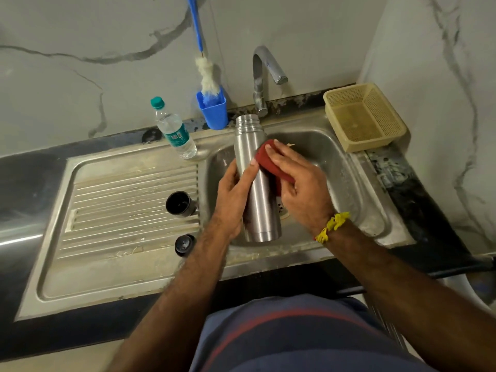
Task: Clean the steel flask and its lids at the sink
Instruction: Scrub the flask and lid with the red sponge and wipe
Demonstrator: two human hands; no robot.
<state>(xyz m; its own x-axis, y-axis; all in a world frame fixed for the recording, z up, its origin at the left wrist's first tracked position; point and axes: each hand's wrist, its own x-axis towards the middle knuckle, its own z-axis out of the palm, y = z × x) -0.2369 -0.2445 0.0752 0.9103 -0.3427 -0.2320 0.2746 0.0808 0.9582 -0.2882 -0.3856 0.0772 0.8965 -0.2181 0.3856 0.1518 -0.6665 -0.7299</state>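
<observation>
The steel flask (249, 146) stands open-mouthed over the sink basin (332, 162), tilted slightly. My left hand (233, 194) grips its middle from the left, thumb across the front. My right hand (300, 183) holds a red scrub pad (264, 157) against the flask's right side, fingers lying over the pad. Two black lids rest on the ribbed drainboard (120, 200): a cup-shaped lid (180, 204) on its side and a smaller stopper lid (184, 245) nearer the front edge.
A chrome tap (264, 73) rises behind the basin, with no water running. A blue cup (212, 111) holds a bottle brush (206, 79). A plastic water bottle (175, 130) stands at the back left, a beige mesh basket (362, 116) at the right.
</observation>
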